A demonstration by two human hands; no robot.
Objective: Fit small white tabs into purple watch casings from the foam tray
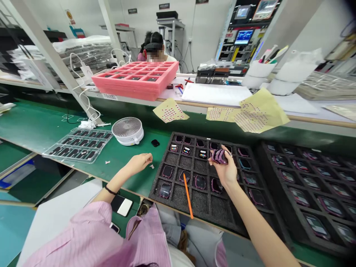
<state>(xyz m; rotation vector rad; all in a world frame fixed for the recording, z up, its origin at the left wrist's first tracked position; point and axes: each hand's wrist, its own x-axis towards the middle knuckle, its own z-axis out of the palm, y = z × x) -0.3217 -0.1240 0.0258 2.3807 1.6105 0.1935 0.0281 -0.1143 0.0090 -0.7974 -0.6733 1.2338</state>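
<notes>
My right hand (228, 171) grips several purple-framed smartwatches (219, 156) stacked side by side, above the black foam tray (178, 195). Beneath it, many of the tray's compartments hold dark-faced watches, and a few in the second row, such as one watch (186, 150), have lit screens. An orange stick (188, 194) lies across the tray's front part. My left hand (142, 162) is over the green table left of the tray, fingers curled together; whatever they hold, if anything, is hidden. Just below those fingertips is a small white piece (151, 166).
A second foam tray (267, 178) of watches sits at the right. On the left are a white fan (127, 131), a clear plastic tray (80, 144) of dark parts, and a small black item (155, 142). Pink foam (133, 89) rests on the shelf; a person sits behind it.
</notes>
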